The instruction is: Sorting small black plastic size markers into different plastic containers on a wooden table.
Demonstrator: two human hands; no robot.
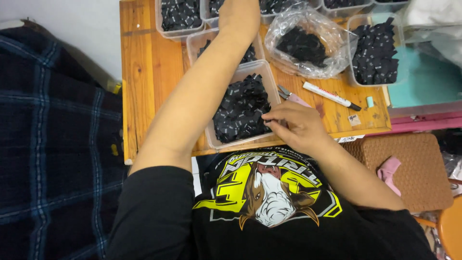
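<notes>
The person's left arm stretches straight out across the wooden table (144, 72), forearm passing over the near clear tub (270, 84) of small black labels (240, 108). The left hand (238, 17) lies at the far edge among the far tubs (180, 19); its fingers run out of the frame, so its grip cannot be told. The right arm is bent at the elbow, its forearm coming in from the right. The right hand (294, 126) rests at the near right corner of that tub, knuckles up, fingertips pinched narrow on the black labels at the rim. Just beyond this hand lie scissors (288, 95) and a white marker (331, 96). Further right stands another tub of labels (375, 53), with a clear bag (308, 43) of them beside it.
</notes>
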